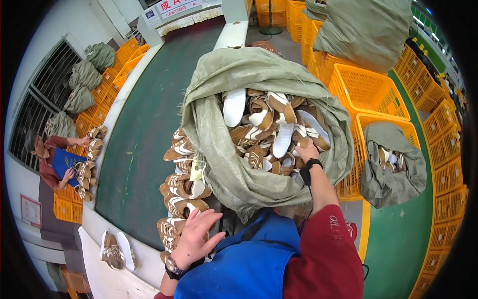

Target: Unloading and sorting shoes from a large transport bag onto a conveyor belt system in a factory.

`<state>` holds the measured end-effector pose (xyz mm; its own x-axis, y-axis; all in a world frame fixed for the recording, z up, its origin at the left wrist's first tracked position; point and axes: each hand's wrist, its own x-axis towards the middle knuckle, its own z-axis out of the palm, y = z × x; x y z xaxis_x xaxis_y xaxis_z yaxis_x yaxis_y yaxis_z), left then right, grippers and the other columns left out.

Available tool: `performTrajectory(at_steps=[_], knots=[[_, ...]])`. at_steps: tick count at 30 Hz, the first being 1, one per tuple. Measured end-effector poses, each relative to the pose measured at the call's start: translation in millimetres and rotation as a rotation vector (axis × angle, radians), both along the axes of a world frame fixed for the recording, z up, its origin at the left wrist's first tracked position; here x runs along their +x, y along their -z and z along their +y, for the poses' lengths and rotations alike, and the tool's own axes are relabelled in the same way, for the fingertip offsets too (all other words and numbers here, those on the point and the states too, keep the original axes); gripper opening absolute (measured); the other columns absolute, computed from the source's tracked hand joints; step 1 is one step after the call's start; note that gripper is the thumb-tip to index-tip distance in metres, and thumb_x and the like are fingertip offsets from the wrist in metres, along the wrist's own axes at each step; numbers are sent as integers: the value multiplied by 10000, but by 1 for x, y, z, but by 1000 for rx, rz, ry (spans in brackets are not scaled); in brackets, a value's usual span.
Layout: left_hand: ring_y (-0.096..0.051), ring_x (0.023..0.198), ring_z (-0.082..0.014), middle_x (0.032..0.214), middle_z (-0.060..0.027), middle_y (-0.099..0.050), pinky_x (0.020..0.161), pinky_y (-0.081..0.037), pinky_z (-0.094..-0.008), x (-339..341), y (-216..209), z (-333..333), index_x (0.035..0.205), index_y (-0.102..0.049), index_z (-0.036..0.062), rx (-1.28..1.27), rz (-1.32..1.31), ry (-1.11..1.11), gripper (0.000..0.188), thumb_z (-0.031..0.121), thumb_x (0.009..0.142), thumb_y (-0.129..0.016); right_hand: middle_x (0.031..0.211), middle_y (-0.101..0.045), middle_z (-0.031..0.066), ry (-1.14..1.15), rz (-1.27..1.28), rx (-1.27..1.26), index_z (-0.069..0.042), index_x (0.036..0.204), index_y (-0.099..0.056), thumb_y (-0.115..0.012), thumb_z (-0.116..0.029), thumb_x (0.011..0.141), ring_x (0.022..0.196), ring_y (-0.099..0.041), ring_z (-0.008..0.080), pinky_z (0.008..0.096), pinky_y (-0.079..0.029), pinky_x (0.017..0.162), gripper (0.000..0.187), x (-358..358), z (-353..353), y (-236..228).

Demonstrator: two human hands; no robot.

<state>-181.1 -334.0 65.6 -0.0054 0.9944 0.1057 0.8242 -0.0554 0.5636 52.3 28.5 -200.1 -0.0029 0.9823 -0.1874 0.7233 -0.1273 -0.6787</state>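
Note:
A large grey-green woven sack (214,149) stands in front of me with its mouth rolled back. Inside is a heap of brown-and-white shoe uppers (254,157), several with white soles or insoles (234,107) showing. My right hand (306,152) reaches into the near right side of the heap, its fingers closed on a brown shoe upper (299,134); the fingertips are partly hidden. Fingers apart and holding nothing, my left hand (196,234) hovers beside a row of brown-and-white shoe uppers (177,192) lined up along the conveyor's near edge, left of the sack.
A green conveyor belt (144,109) runs away on the left. Across it, a co-worker (59,159) in a blue apron handles more uppers. A pair of shoe parts (117,250) lies on the white ledge. Yellow crates (368,89) and a smaller filled sack (393,164) stand at right.

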Motion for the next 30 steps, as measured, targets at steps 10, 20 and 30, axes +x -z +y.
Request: performTrajectory(at_steps=[10, 20, 30], knots=[[-531, 1071, -276, 1102, -135, -584, 981, -345, -415, 15, 25, 81, 1152, -520, 28, -45, -253, 227, 438, 152, 760, -673, 1209, -495, 199, -42, 1735, -742, -2, 1265, -383, -494, -357, 830, 1054, -532, 336, 405, -479, 856, 572, 89, -128, -97], [-521, 1037, -154, 1144, -81, -527, 907, -421, -296, 46, 49, 146, 1216, -394, 11, -120, -1411, -59, 481, 117, 810, -630, 1120, -561, 126, -662, 1301, -720, -71, 1315, -338, -572, -278, 857, 972, -591, 240, 378, -493, 836, 555, 21, -145, -132], [-500, 1089, -181, 1194, -82, -498, 951, -390, -326, 24, 25, 94, 1269, -343, 6, 154, -1238, -329, 628, 176, 763, -674, 1107, -539, 123, -130, -720, 523, -144, 1264, -432, -545, -189, 781, 1064, -487, 293, 443, -391, 859, 498, 52, 40, 22]])
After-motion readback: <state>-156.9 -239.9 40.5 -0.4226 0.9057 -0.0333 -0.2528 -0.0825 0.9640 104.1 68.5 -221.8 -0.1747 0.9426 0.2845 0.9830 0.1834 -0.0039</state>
